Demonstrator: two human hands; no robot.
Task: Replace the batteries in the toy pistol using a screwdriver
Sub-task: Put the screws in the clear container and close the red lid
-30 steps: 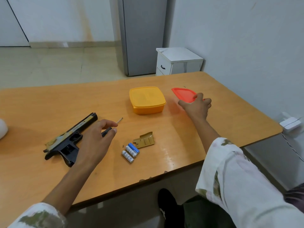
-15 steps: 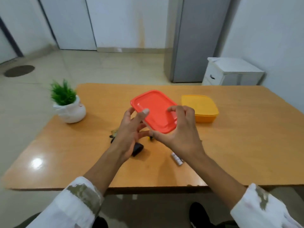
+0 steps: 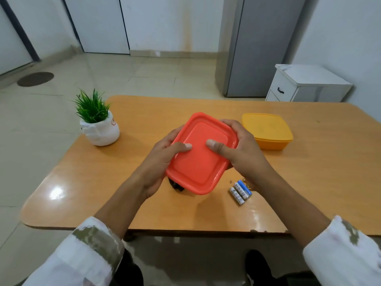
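Presumably to open it for fresh cells, the left hand (image 3: 162, 159) and right hand (image 3: 241, 153) clasp the red rectangular plastic box (image 3: 200, 162) above the near edge of the tabletop (image 3: 144, 203), thumbs on top.

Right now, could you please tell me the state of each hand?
Left hand: closed, holding the red container, thumb on top.
Right hand: closed, holding the same red container from the other side, thumb on top.
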